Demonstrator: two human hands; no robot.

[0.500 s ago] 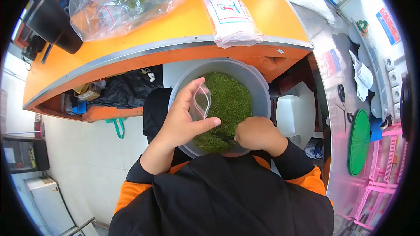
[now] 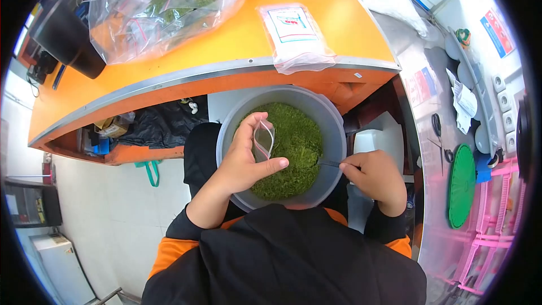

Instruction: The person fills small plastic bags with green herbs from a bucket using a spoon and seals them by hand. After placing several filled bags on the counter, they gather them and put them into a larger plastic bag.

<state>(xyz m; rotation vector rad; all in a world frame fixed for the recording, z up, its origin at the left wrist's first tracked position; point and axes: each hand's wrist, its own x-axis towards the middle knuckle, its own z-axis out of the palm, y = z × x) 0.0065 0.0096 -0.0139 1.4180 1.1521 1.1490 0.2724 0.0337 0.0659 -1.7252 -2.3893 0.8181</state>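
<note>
A clear zip-lock bag (image 2: 263, 142) is held in my left hand (image 2: 234, 168), its mouth parted and facing up over the left side of a grey plastic bucket (image 2: 337, 135). Finely chopped dried green herb (image 2: 288, 127) fills much of that bucket, which stands between my legs. At the right rim, my right hand (image 2: 377, 176) pinches the thin dark handle of a spoon (image 2: 329, 163). The spoon's far end lies in the herb, and its bowl is hard to make out among the green.
On the orange counter (image 2: 214, 51) ahead are a large clear bag (image 2: 164, 11) holding small filled bags, a pack of empty bags (image 2: 296, 36) and a black cup (image 2: 68, 36). To the right, scissors (image 2: 436, 126), a green lid (image 2: 462, 186) and pink racks (image 2: 497, 220) line a side table.
My right hand has moved right, from low over the herb to the bucket's rim, and the spoon handle now shows. My left hand keeps the bag in nearly the same place.
</note>
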